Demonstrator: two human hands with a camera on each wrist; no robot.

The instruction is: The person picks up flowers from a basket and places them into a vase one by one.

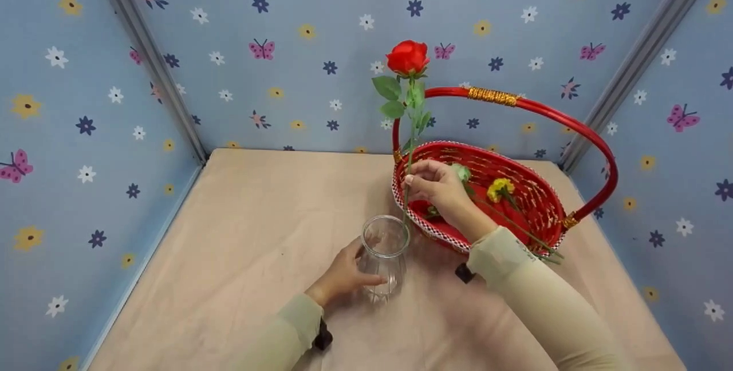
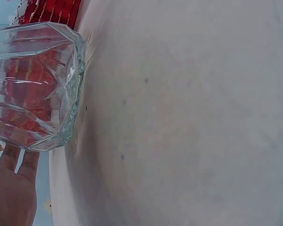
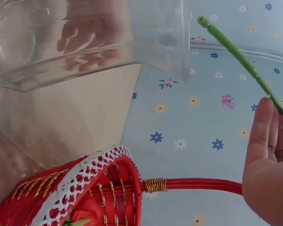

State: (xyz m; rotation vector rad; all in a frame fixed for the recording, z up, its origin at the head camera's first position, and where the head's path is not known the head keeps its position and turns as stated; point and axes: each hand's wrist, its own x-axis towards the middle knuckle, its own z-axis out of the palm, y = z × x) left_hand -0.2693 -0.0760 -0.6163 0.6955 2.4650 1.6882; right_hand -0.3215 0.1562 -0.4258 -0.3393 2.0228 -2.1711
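My right hand pinches the stem of a red artificial rose between thumb and fingertips. The rose stands upright, its green leaves below the bloom. In the right wrist view, the cut end of the stem is just outside the mouth of a clear glass vase, apart from the rim. My left hand holds the vase upright round its body, thumb at the front and fingers behind. In the left wrist view the faceted base of the vase shows close over the cloth.
A red woven basket with white lace trim and a tall arched handle stands right of the vase. Inside lie a yellow flower and a pale green flower, with stems poking over the rim. Patterned blue walls enclose the cloth-covered table.
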